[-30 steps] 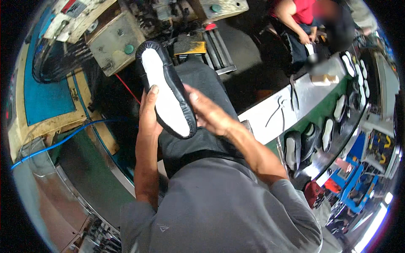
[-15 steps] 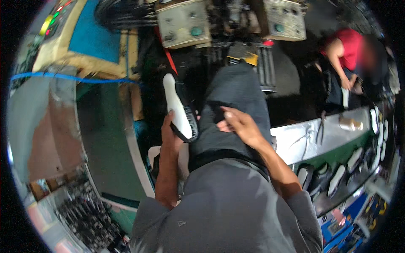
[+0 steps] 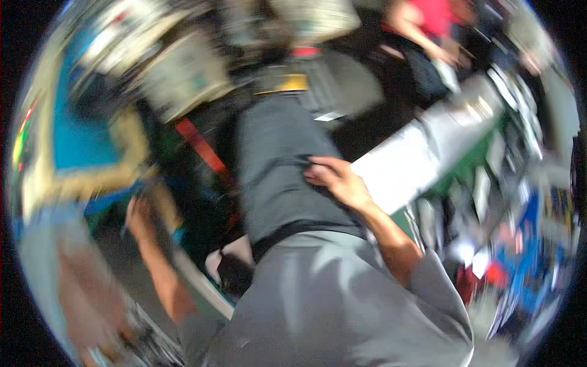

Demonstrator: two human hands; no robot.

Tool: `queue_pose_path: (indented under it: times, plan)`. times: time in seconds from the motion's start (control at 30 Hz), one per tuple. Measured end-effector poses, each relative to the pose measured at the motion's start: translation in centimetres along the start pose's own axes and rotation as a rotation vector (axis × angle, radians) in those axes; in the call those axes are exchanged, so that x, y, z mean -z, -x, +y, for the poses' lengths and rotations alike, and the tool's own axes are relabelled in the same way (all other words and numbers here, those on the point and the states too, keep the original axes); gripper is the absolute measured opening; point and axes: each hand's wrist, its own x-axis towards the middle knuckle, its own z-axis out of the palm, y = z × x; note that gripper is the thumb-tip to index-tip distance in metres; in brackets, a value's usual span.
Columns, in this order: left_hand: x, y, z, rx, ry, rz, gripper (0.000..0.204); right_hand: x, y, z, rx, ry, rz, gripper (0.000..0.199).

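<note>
My left hand (image 3: 140, 217) reaches out to the left, over a dark flat surface (image 3: 113, 251) beside a yellowish machine frame (image 3: 136, 147). Its fingers are smeared by motion, and I cannot make out whether anything is in them. Over my grey-trousered lap (image 3: 284, 159) hovers my right hand (image 3: 339, 183). The index finger points out to the left, while the other fingers bend loosely apart from it. Nothing shows in that hand.
A pale metal tray (image 3: 400, 168) runs along my right, with blurred black and white shoes (image 3: 483, 183) beyond it. Control boxes (image 3: 183, 76) stand ahead, and a red strap (image 3: 205, 153) hangs below one. A person in a red top (image 3: 431, 18) sits at the far right.
My left hand has swung outward to the left, and the black shoe with the white sole it held no longer shows clearly. The view has turned left; my right hand stays over my lap.
</note>
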Motion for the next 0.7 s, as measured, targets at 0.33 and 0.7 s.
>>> queue_pose_path:
  times: [0.33, 0.7]
  plan:
    - [-37.8, 13.6, -7.0, 0.244, 0.21, -0.993, 0.049, 19.0, 22.0, 12.5, -0.364, 0.628, 1.067, 0.041]
    - [-42.3, 22.6, -6.2, 0.225, -0.191, -0.994, 0.042, 25.3, 34.3, 21.8, -0.849, 1.064, 0.771, 0.104]
